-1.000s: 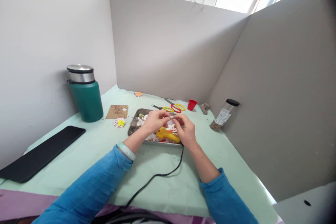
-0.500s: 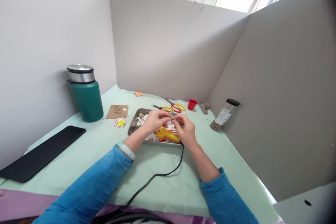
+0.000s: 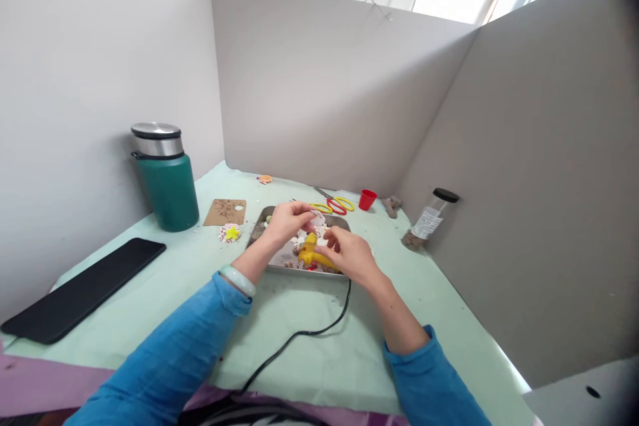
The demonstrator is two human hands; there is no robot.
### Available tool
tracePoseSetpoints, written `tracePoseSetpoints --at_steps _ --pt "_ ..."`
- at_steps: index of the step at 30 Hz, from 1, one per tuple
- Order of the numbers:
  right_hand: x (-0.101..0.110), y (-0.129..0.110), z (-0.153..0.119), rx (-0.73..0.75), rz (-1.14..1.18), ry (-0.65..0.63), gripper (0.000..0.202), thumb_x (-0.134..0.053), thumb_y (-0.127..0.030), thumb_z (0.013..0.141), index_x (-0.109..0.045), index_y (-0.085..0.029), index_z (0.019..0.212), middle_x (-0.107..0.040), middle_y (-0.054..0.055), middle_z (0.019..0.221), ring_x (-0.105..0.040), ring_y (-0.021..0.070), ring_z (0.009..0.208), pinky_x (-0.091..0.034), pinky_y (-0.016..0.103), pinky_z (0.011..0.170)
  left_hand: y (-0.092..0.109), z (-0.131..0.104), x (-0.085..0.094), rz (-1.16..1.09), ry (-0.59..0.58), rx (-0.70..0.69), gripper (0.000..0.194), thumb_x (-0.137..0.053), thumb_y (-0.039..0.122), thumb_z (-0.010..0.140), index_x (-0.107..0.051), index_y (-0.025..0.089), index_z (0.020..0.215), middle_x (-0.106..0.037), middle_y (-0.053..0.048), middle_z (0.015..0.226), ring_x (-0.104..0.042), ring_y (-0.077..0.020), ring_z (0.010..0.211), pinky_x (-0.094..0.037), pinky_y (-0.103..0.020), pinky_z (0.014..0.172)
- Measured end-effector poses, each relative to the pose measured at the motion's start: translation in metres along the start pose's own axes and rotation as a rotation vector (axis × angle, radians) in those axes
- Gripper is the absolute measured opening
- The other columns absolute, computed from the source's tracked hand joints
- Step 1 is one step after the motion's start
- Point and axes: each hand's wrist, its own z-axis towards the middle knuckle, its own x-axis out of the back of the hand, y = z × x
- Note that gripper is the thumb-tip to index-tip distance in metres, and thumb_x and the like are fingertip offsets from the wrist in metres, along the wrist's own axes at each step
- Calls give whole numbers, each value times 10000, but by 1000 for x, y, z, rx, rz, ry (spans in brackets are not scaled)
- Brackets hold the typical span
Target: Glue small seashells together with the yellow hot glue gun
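Note:
My left hand [image 3: 289, 221] is over the left half of a metal tray [image 3: 294, 271], its thumb and fingers pinching a small, flat whitish piece [image 3: 318, 217], perhaps a shell. My right hand [image 3: 350, 253] hovers just above a yellow glue gun [image 3: 308, 251] that lies in the tray. Its thumb and forefinger are apart, and nothing shows between them. Whether they touch the glue gun's handle I cannot tell. Around the glue gun lie several white shell-like bits, partly hidden by my hands. A black cord [image 3: 299, 333] runs from the tray toward me.
On the left stand a green bottle [image 3: 172, 193], a black flat pad [image 3: 84, 289], a brown card [image 3: 224, 212] and a white disc with a yellow flower [image 3: 230, 233]. Behind the tray lie scissors [image 3: 338, 205] and a red cup [image 3: 367, 200]. A clear jar [image 3: 426, 223] leans at right.
My hands have moved apart from the piece they both held. The left keeps it; the right has lowered to the glue gun and its fingers have parted.

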Motion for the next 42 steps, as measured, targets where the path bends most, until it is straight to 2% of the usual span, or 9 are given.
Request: tracePoseSetpoints --at_steps 6,11,14,18,22,27,32,37,42 --pt "2 -8 -4 -127 -217 -238 487 -626 -575 680 -590 -230 1022 -679 65 902 -615 238 806 -330 265 602 -5 8 10 84 124 -6 217 -644 277 659 -694 142 821 -679 -34 693 -627 -137 562 -489 -226 535" --pt "4 -5 -4 -101 -122 -227 289 -560 -441 778 -622 -226 960 -667 49 787 -598 216 746 -324 264 585 -9 13 14 15 187 -3 230 -650 251 637 -676 125 827 -684 -47 725 -633 -145 560 -516 -258 558" --pt "5 5 -1 -163 198 -152 281 -538 -429 801 -613 -217 969 -637 26 733 -570 171 665 -364 256 580 -11 15 15 -8 212 -5 217 -667 256 626 -656 120 794 -673 -44 688 -636 -153 553 -523 -269 561" --pt "5 13 6 -321 880 21 431 -569 -500 766 -527 -210 1082 -536 -28 653 -468 110 514 -398 242 493 -14 15 15 -29 238 3 210 -678 259 625 -642 121 780 -665 -39 662 -635 -151 546 -523 -265 554" --pt "3 9 7 -282 1295 108 425 -638 -474 729 -549 -197 1038 -433 -62 610 -398 74 495 -417 224 504 -17 14 11 -78 207 35 228 -688 270 621 -634 119 783 -663 -41 671 -626 -145 529 -518 -263 537" --pt "-3 9 5 -325 1150 76 399 -654 -451 725 -587 -163 994 -339 -92 485 -330 68 424 -340 209 432 -22 14 9 -97 189 48 230 -683 265 627 -647 113 796 -652 -37 651 -610 -132 517 -509 -255 524" --pt "-1 4 1 -216 854 70 407 -595 -474 762 -614 -165 1027 -402 -69 472 -367 88 437 -336 228 456 -22 15 8 -101 204 15 205 -673 260 638 -645 123 787 -642 -20 618 -614 -135 523 -508 -248 527" --pt "-6 -2 -2 -128 554 134 385 -592 -459 749 -642 -170 999 -544 -12 625 -446 110 515 -372 245 513 -21 14 7 -78 193 -17 223 -672 286 655 -644 127 809 -654 -26 645 -626 -139 534 -503 -234 528" --pt "-8 -4 -6 -37 372 157 331 -539 -435 789 -644 -175 965 -583 8 676 -484 132 577 -383 249 566 -24 14 7 -81 193 -73 253 -662 332 677 -639 125 821 -672 -41 689 -637 -144 544 -508 -239 538"
